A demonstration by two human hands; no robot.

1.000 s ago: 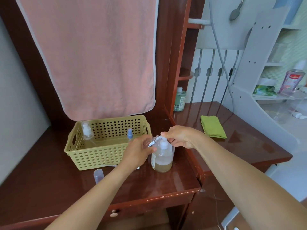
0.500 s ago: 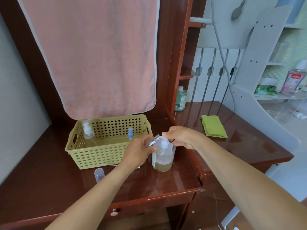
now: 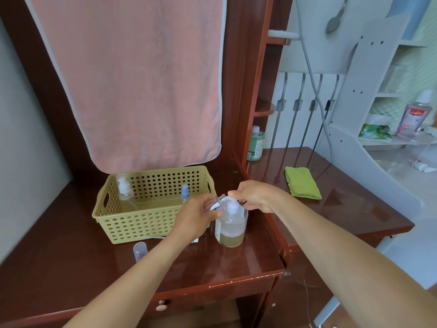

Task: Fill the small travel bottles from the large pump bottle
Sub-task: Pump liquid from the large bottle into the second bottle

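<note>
The left hand [image 3: 197, 215] has its fingers wrapped around a small clear travel bottle [image 3: 218, 202], tilted so that its open threaded neck points at the white pump [image 3: 233, 207] of the large bottle [image 3: 230, 224]. The right hand [image 3: 251, 195] rests over the pump, its fingers [image 3: 234, 193] curled on the pump head; how hard they press cannot be told. The large bottle stands upright on the desk [image 3: 236, 259], near the right edge of the lower top, with yellowish liquid in its bottom part and foam above that. Just left of it, behind the left hand, a green perforated basket [image 3: 132, 221] sits toward the back of the desk; inside stand a clear pump bottle [image 3: 124, 188] at its left end and a blue-capped spray bottle [image 3: 185, 194] near its right end. A small clear cap [image 3: 140, 250] lies on the desk in front of the basket. A pink towel [image 3: 142, 79] hangs behind the basket. On the raised right part of the desk lies a folded green cloth [image 3: 301, 183], well apart from the hands, and a green bottle [image 3: 255, 143] stands at its back corner.
</note>
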